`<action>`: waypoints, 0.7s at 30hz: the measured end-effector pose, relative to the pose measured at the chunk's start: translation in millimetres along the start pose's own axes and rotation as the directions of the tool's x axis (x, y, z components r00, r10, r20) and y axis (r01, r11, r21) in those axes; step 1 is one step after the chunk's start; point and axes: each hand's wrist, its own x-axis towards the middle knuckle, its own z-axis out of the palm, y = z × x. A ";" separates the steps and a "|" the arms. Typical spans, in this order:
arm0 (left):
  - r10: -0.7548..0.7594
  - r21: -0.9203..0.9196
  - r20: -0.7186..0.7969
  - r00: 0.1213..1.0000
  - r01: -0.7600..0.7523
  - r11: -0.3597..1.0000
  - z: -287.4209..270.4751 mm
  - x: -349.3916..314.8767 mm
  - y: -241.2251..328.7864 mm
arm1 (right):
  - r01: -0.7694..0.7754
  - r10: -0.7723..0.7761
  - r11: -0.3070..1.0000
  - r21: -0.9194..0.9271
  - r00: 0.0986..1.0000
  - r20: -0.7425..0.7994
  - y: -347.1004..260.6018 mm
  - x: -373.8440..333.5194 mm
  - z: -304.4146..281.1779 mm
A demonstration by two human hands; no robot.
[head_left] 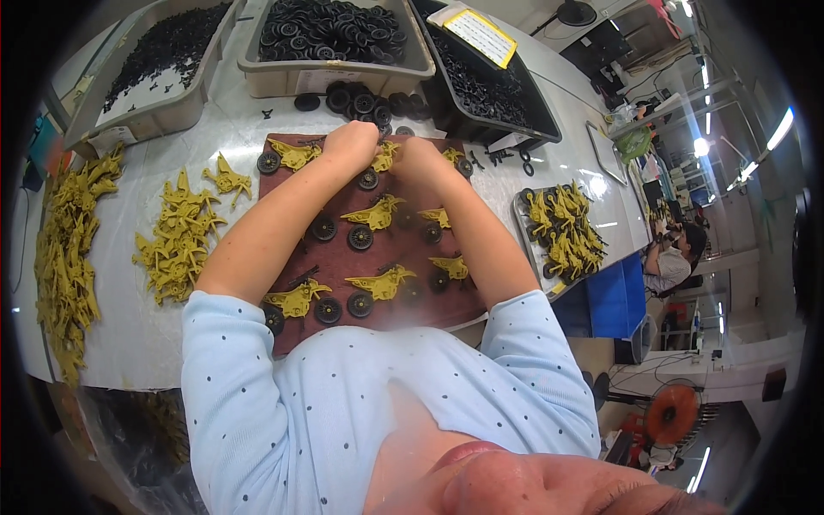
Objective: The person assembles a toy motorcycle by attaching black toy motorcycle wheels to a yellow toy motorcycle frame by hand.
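Over the far part of a brown mat [330, 257], my left hand [352, 148] and my right hand [417, 161] are close together, fingers closed. Between them is a yellow toy motorbike body [386, 157], which both hands grip; the fingertips partly hide it. A black wheel [368, 179] sits just below it. More yellow bodies lie in rows on the mat with black wheels beside them, including a middle body [375, 212], a lower body [378, 281] and a left body [296, 298]. My forearms cover parts of the outer columns.
Behind the mat stand a grey bin of black wheels [343, 79], a grey bin of small black parts [193, 107] and a black bin [515, 129]. Loose wheels [362, 103] lie before them. Yellow bodies pile up left [178, 240]; a loaded tray [562, 232] sits right. Another person [674, 262] works farther off.
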 end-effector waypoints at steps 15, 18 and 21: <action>0.026 -0.923 0.239 0.971 0.235 -0.305 -55.6 -38.7 -5.9 | 0.519 -0.287 0.813 0.263 0.751 -0.595 -64.5 -60.9 -2.8; 0.035 -0.924 0.254 0.967 0.253 -0.286 -68.1 -53.1 -15.6 | 0.356 -0.094 0.395 0.847 0.933 -0.348 -66.6 -58.0 -5.6; 0.155 -0.984 0.132 0.979 0.111 0.137 -63.8 -64.9 -37.3 | 0.294 -0.057 0.165 0.942 0.956 -0.288 -73.2 -56.5 -2.0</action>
